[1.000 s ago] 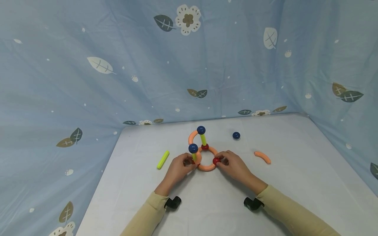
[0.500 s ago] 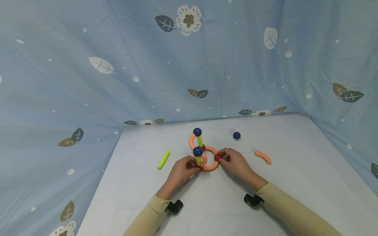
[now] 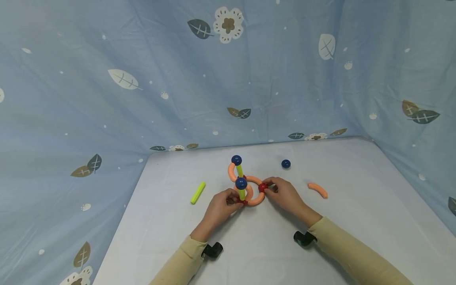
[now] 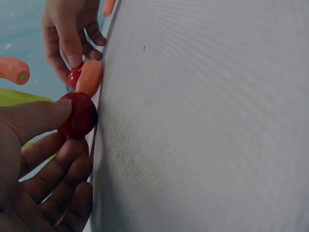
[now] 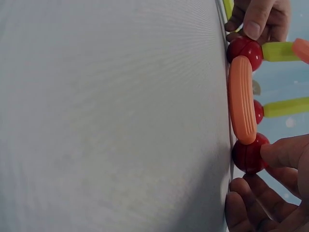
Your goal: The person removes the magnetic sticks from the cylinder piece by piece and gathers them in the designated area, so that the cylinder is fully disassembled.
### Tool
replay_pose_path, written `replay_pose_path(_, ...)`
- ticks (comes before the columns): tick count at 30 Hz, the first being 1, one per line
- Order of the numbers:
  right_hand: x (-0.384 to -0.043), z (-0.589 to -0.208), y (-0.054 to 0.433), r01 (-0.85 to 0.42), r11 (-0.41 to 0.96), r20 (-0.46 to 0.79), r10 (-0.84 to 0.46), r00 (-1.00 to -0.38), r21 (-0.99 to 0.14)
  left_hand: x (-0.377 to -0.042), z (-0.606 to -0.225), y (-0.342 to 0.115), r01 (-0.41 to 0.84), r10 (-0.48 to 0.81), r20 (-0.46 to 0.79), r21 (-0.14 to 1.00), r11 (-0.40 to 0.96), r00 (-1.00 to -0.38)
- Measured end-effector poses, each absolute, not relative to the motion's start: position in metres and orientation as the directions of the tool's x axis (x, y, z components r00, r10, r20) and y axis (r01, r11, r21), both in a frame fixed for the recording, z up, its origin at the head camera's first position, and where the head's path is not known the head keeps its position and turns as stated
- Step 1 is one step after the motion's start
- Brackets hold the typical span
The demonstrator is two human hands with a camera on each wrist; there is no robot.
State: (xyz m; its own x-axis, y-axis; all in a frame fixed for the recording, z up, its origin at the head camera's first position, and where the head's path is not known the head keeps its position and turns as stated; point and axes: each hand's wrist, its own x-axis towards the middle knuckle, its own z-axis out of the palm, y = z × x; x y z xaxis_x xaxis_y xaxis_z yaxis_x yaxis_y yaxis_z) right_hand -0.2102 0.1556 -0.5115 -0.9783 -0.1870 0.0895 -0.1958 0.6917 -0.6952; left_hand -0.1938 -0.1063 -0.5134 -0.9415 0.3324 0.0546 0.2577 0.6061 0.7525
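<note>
A construction toy of balls and rods stands on the table, its ring made of orange curved rods [image 3: 257, 199] joined by red balls. My left hand [image 3: 219, 208] pinches the front-left red ball [image 4: 78, 116] between thumb and fingers. On the right side of the ring, my right hand [image 3: 284, 194] pinches another red ball [image 5: 249, 153]. Two yellow-green rods [image 3: 239, 171] rise from the ring, one at the back and one at the front left. Each carries a blue ball, the rear one [image 3: 236, 160] and the front one [image 3: 241, 183]. Further orange curved rods [image 3: 231, 173] hang beside these uprights.
Left of the toy lies a loose yellow-green rod [image 3: 197, 193]. A loose blue ball [image 3: 285, 164] sits at the back right, and a loose orange curved rod [image 3: 317, 190] lies right of my right hand. Patterned blue cloth [image 3: 171, 79] hangs behind the white table [image 3: 249, 253].
The toy has turned counterclockwise as seen from above: its front upright moved right, its rear upright left, and the right red ball slightly away. Both hands kept their pinch and moved with it.
</note>
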Motion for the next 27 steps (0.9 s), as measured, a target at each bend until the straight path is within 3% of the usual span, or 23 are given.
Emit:
replay_pose_path(15, -0.205, -0.51, 0.155, -0.168, 0.698, 0.076, -0.16, -0.984, -0.696, -0.19, -0.512, -0.111, 0.257, 0.316, 0.07, 0.755, 0.603, -0.946)
replay_pose_path(27, -0.19, -0.497, 0.151, -0.272, 0.683, 0.202, -0.182, -0.962, -0.678, -0.191, -0.491, -0.125, 0.235, 0.204, 0.138, 0.77, 0.593, -0.969)
